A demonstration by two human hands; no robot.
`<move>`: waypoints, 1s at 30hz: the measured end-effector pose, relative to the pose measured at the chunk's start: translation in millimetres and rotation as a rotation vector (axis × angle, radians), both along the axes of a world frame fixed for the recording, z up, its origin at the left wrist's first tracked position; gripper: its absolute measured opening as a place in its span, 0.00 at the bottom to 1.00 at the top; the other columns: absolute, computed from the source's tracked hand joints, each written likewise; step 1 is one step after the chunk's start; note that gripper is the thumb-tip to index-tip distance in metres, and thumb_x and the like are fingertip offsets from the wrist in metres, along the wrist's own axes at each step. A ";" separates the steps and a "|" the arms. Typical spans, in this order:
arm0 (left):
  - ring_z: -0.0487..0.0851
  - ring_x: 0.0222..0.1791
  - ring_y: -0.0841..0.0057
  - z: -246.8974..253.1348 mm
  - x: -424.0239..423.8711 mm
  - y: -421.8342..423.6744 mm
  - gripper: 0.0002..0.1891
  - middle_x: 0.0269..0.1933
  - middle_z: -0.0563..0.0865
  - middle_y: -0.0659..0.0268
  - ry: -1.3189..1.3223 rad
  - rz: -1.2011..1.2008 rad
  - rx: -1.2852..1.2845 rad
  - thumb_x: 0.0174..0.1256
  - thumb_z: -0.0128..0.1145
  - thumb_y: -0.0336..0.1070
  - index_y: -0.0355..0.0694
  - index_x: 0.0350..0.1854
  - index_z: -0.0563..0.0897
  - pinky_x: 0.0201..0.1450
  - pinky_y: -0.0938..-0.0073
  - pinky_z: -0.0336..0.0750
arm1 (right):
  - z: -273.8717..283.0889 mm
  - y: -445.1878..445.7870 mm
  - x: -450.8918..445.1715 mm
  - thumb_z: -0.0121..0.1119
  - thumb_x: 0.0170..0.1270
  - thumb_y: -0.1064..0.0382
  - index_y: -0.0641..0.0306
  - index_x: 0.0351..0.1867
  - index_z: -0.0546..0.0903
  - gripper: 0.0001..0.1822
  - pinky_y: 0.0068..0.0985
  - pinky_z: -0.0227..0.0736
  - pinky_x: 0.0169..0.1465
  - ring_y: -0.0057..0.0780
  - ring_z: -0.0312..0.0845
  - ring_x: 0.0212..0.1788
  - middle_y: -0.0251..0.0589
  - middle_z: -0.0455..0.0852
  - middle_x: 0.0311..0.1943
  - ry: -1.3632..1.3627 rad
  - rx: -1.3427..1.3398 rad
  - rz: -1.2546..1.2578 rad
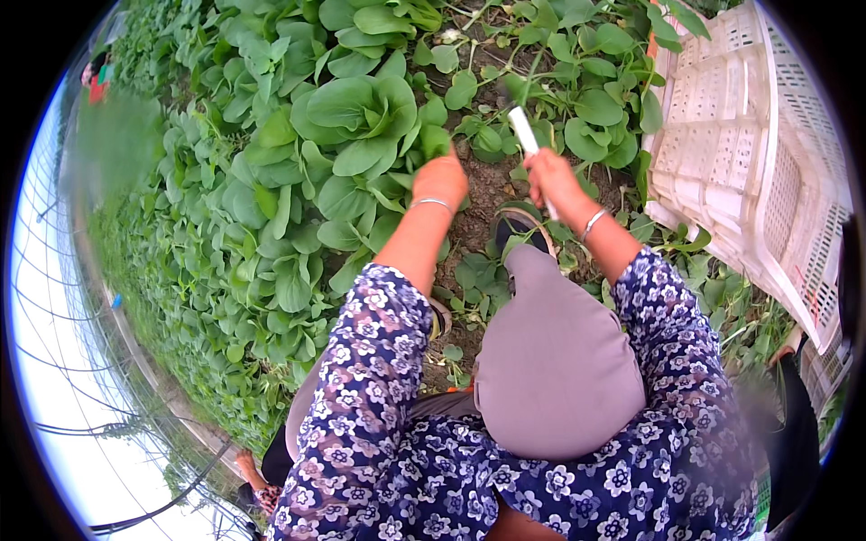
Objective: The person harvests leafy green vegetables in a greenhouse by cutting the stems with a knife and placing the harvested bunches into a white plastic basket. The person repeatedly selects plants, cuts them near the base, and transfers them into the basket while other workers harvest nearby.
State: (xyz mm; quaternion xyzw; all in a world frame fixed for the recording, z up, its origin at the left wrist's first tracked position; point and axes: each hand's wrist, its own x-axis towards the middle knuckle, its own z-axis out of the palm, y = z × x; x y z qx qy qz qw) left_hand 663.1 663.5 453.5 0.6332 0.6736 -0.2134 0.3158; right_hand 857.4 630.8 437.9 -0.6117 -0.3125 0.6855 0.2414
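Observation:
My right hand (558, 181) is closed around a white-handled knife (522, 128), its handle pointing away from me. The far end of the knife is blurred against leaves. Beside a large green pak choi plant (358, 118), my left hand (440, 181) is lowered to the edge of the leafy bed. Bright green leaves (434, 140) rise just beyond its knuckles. Its fingertips are turned away and hidden, so I cannot tell whether they pinch a stem. Each wrist wears a silver-coloured bangle.
Dense leafy greens (270, 237) fill the left side. Bare soil (482, 196) shows between the hands, above my shoe (521, 226). White perforated plastic crates (717, 128) stand tilted at right. Another person's hand (247, 465) shows at lower left, and dark-clothed legs (791, 433) at lower right.

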 end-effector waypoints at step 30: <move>0.83 0.27 0.74 -53.3 -81.3 -45.8 0.33 0.61 0.74 0.60 -0.305 0.426 0.141 0.58 0.41 0.25 0.42 0.69 0.52 0.23 0.75 0.77 | -29.4 12.2 -69.9 0.46 0.67 0.51 0.72 0.39 0.78 0.22 0.42 0.71 0.45 0.55 0.78 0.37 0.60 0.81 0.34 -0.266 -0.168 0.668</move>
